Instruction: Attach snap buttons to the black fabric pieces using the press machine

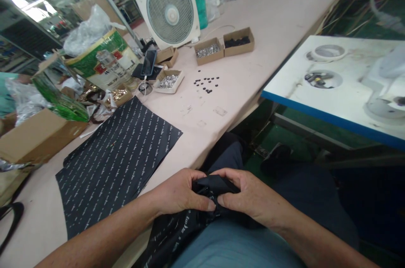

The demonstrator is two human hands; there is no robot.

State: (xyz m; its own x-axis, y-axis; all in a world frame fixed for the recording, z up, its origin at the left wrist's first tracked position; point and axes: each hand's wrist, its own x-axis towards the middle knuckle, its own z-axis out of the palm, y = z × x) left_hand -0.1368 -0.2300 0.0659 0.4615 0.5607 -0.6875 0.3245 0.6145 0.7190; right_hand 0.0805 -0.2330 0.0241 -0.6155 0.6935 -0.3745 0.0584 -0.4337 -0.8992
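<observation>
A piece of black fabric [182,230] with rows of white lettering is bunched up between my two hands, over my lap at the table's edge. My left hand [185,192] grips it with the thumb on the near side. From the other side my right hand [243,194] pinches the same cloth, its thumb close to the left thumb. The folds hide most fingertips and anything small between them. On the table to the left lies a stack of the same black printed fabric [122,158].
Several small black parts [207,84] lie scattered on the table [196,133]. Small boxes hold metal pieces [169,81] and black pieces [238,41]. A box fan [171,10] stands behind. Cartons [34,137] line the left; a white, blue-edged machine table [291,78] stands right.
</observation>
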